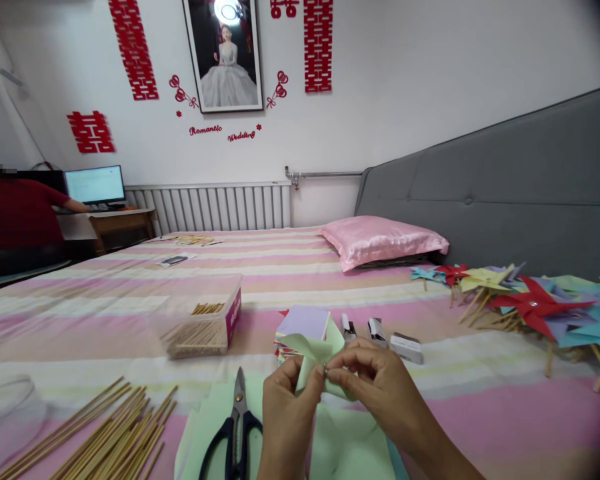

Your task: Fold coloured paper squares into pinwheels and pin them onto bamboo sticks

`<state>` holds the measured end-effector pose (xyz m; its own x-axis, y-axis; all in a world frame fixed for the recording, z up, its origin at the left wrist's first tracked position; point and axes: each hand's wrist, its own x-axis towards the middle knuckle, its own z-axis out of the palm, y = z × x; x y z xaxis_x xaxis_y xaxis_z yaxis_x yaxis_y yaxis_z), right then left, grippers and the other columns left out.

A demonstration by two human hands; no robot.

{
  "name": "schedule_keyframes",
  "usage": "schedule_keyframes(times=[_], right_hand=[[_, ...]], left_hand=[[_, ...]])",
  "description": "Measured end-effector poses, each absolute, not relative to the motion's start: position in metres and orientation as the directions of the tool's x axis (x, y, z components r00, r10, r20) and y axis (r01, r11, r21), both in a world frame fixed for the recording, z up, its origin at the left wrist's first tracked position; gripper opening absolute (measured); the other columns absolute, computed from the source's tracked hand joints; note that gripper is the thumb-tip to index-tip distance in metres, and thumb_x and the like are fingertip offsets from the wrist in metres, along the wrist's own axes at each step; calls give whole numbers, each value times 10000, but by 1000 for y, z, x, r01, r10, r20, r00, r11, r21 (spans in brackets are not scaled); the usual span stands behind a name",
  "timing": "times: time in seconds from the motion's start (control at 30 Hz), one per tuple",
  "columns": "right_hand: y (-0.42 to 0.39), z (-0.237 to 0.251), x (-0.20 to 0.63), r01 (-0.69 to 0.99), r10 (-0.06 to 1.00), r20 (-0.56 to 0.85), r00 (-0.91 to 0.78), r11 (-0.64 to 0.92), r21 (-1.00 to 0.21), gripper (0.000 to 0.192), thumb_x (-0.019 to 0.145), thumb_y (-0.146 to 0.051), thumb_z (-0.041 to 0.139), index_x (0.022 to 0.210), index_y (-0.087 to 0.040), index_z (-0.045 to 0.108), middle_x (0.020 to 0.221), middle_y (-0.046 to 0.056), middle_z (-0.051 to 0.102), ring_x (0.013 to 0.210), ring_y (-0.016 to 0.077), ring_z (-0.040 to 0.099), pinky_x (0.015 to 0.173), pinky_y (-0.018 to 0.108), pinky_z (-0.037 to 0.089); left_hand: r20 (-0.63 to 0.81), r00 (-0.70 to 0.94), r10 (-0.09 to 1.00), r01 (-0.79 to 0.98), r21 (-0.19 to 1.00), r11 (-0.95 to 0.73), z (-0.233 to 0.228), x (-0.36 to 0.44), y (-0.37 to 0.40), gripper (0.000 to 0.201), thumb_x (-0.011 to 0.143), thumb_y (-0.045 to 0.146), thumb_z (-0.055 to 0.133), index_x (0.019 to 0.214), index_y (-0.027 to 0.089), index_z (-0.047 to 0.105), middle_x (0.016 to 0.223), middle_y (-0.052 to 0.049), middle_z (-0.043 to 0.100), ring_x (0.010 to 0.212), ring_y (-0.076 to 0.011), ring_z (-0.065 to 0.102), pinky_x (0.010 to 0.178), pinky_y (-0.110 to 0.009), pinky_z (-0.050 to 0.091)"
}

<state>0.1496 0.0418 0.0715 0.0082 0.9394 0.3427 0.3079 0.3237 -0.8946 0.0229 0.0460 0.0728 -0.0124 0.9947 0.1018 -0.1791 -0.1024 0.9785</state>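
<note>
A pale green paper pinwheel (307, 347) with folded, curling blades is between my two hands. My left hand (291, 410) is closed on it, thumb pressed near its middle. At that middle, the fingertips of my right hand (380, 375) pinch a small shiny metal pin (325, 369); its lower part is hidden. Right behind the pinwheel stands a stack of coloured paper squares (303, 321), lilac on top. Below my hands lie light green paper sheets (353, 443). Scissors (237, 417) with dark handles rest on green paper just left of my left hand.
Thin wooden sticks (117, 437) lie at front left, near a clear plastic tub (200, 333) holding more sticks. Several finished pinwheels (533, 305) crowd the right side. Small boxes (406, 347) sit behind my right hand. Farther back are a pink pillow (383, 240) and a seated person (20, 213).
</note>
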Motion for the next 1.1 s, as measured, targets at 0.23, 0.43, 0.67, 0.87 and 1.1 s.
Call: schedule_keyframes(times=[0.23,0.43,0.67,0.87,1.1], right_hand=[[43,73,150,314,941,338,-7,323,-893,156,723,-306,605,679,-177,683,640,-15,472,544,102,387,490,219,301],[39,80,149,270,950,311,-20,305,-913,187,723,-323,601,676,-157,674,642,-14,464,554,103,389,502,220,307],[40,80,149,172,968,251,-26,252,-952,206,698,-343,613,673,-141,650,617,-24,445,524,96,382,488,219,311],[38,82,150,281,941,337,14,320,-905,171,695,-336,617,644,-173,633,895,57,594,944,235,489,829,327,341],[36,79,144,119,955,295,4,293,-949,142,721,-297,593,696,-167,542,688,2,543,695,160,506,657,263,393]], left_hand=[[129,0,992,-144,981,-128,69,22,46,139,666,260,605,632,126,587,576,15,567,567,-108,452,549,-199,375],[138,7,990,-100,986,-137,68,22,47,138,696,277,571,652,147,565,600,6,559,597,-133,475,572,-224,389],[237,0,971,60,970,-237,65,19,46,147,721,273,547,619,167,534,555,32,466,598,-132,459,558,-209,367],[239,-10,971,90,967,-237,66,20,45,153,717,280,557,616,166,539,557,29,472,590,-128,449,552,-208,354],[227,-41,973,39,974,-225,70,23,44,143,689,269,585,592,175,539,535,42,430,587,-134,464,550,-208,351]])
